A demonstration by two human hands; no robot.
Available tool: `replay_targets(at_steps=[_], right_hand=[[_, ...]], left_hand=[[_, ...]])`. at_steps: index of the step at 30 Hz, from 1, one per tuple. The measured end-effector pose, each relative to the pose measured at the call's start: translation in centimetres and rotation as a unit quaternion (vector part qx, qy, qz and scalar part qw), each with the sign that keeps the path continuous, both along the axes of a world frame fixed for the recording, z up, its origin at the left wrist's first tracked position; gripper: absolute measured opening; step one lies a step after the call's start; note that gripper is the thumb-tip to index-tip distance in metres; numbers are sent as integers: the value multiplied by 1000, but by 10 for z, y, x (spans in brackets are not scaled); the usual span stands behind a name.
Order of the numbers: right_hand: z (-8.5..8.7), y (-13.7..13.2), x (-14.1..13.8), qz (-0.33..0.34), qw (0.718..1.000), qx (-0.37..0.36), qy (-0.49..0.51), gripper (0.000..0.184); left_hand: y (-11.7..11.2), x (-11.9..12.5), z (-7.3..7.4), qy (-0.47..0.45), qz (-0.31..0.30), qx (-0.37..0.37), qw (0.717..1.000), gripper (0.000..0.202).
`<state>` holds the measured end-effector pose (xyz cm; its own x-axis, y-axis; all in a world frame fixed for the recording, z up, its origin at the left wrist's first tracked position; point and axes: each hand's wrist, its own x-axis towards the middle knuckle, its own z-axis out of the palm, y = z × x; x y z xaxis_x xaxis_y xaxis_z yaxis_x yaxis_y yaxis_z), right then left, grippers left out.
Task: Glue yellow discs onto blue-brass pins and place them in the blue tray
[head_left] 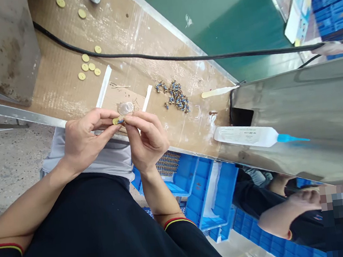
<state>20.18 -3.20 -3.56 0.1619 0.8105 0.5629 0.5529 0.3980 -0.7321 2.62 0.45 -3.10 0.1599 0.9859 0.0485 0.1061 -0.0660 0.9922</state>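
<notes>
A steel housing (299,105) seemingly blocks passage past the right hand (147,141); a black cable (163,56) crosses above.

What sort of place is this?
Probably a factory workshop doing small-parts assembly: a cardboard-covered workbench with small yellow discs and a heap of tiny blue-and-gold parts, a squeeze bottle with a blue nozzle, and blue plastic crates nearby.

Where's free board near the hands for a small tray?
Bare cardboard lies between the white strip and the blue-and-gold parts, below the black cable. A second, smeared patch sits between those parts and the glue bottle. Crowded where the left hand and right hand pinch a yellow disc and small blue part, beside the clear plastic dish.
</notes>
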Motion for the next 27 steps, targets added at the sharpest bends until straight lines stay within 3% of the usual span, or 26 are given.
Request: replay_targets(at_steps=[10,20,27], right_hand=[[2,1,-1,-17,999,30,-38,32],[-1,-2,-2,-11,988,108,-107,49],[-9,-8,-1,-2,993,83,-83,56]], left_hand=[[-3,-1,1,29,-1,24,999,21],[-6,-5,4,148,14,181,972,13],[-8,-3,6,193,18,135,972,11]])
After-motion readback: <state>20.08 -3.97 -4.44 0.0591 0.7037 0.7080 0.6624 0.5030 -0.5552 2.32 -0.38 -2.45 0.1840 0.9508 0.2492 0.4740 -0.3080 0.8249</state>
